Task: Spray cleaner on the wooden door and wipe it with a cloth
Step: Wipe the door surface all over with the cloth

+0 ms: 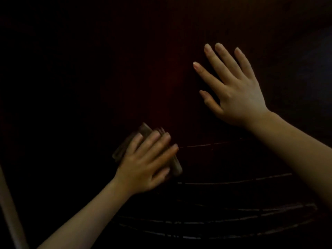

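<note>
while flat on the door, folded cloth under the straight-fingered left hand; right hand splayed, empty

Left hand on cloth against door; right hand above, rightward.

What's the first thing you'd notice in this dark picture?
Two bare hands stand out against the very dark wooden door. The right hand lies flat, fingers spread, up on the right; the left hand, lower and left of middle, presses a folded cloth to the door.
</note>
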Demonstrator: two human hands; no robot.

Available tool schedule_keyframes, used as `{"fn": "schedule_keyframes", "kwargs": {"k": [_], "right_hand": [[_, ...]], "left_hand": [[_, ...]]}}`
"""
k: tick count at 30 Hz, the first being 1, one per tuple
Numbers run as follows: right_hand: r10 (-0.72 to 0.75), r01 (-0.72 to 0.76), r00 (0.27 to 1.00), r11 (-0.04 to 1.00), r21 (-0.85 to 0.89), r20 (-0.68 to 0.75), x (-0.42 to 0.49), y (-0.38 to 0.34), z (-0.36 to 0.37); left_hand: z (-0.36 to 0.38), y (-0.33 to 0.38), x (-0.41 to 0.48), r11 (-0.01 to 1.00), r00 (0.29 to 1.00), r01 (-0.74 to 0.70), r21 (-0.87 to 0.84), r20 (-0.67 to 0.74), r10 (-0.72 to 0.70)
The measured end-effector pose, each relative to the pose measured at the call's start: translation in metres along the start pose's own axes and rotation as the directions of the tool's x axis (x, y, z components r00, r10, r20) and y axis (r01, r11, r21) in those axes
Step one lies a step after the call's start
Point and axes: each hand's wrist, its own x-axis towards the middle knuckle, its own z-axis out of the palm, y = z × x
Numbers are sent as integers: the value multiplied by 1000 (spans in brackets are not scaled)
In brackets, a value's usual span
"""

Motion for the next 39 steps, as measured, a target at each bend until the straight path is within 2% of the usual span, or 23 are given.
{"fn": "schedule_keyframes", "kwargs": {"k": [2, 4, 5, 7, 9, 12, 14, 16, 18, 20, 21, 22, 24, 25, 26, 27, 29, 31, 32, 33, 35, 37, 39], "right_hand": [[3, -3, 1000, 1000, -3, 3, 0, 0, 0], [6, -6, 1000, 1000, -7, 7, -1, -1, 0], [8, -8, 1000, 1000, -6, 4, -1, -1, 1], [9, -9, 1000, 1000, -4, -11, -1, -1, 1], [6, -6, 1000, 1000, -7, -22, -1, -1, 2], [-2, 2, 1000, 1000, -4, -27, -2, 0, 2], [1, -1, 1000, 1000, -4, -15, -1, 0, 0], [5, -4, 1000, 1000, -17, 28, -1, 0, -2], [-7, 9, 997, 999, -33, 79, -1, 2, -4], [-22, 26, 994, 999, -38, 104, -2, 5, -5], [-26, 31, 994, 999, -42, 107, -3, 6, -6], [-27, 32, 994, 998, -52, 107, -4, 7, -6], [-24, 32, 993, 997, -70, 114, -5, 7, -5], [-25, 34, 992, 997, -72, 121, -5, 7, -5], [-26, 35, 991, 997, -69, 130, -5, 7, -6], [-27, 36, 990, 997, -63, 138, -4, 8, -7], [-34, 42, 988, 998, -51, 149, -3, 8, -10], [-39, 46, 989, 998, -51, 145, -3, 8, -11], [-23, 31, 991, 998, -53, 132, -4, 10, -12], [11, -5, 993, 998, -58, 115, -5, 12, -13], [105, -98, 990, 993, -70, 96, -13, 22, -17], [139, -128, 983, 987, -96, 117, -24, 35, -19], [120, -105, 983, 989, -109, 142, -36, 45, -21]], "left_hand": [[-6, -8, 19, 974, 974, 226, -9, -19, -226], [-6, 1, 21, 946, 946, 323, -6, 1, -323], [-3, 11, 15, 957, 957, 289, -9, 24, -289], [7, 35, -8, 998, 995, 53, -24, 83, -51], [14, 47, -28, 976, 965, -219, -17, 144, 219], [15, 39, -26, 933, 923, -359, -43, 134, 361], [7, 25, -6, 963, 960, -266, -39, 75, 269], [-2, 9, 17, 1000, 999, -23, 1, 27, 23], [-8, 5, 32, 981, 981, 192, 3, 21, -192], [-4, 18, 29, 975, 974, 223, -9, 35, -222], [1, 29, 20, 991, 990, 133, -26, 57, -132], [7, 40, 9, 999, 996, -26, -47, 82, 30], [13, 49, -9, 923, 910, -379, -63, 154, 385], [14, 46, -9, 881, 867, -471, -54, 159, 473], [13, 41, -3, 876, 866, -480, -42, 139, 481], [10, 34, 8, 906, 900, -421, -35, 104, 422], [1, 22, 34, 985, 984, -172, -5, 36, 172], [-7, 19, 54, 998, 997, 69, 0, 30, -69], [-8, 23, 59, 994, 993, 113, -10, 39, -113], [-7, 32, 58, 997, 996, 78, -24, 56, -76], [4, 55, 42, 985, 981, -161, -55, 98, 166], [15, 74, 20, 927, 913, -372, -51, 162, 376], [19, 76, 12, 894, 877, -443, -65, 178, 447]]}}
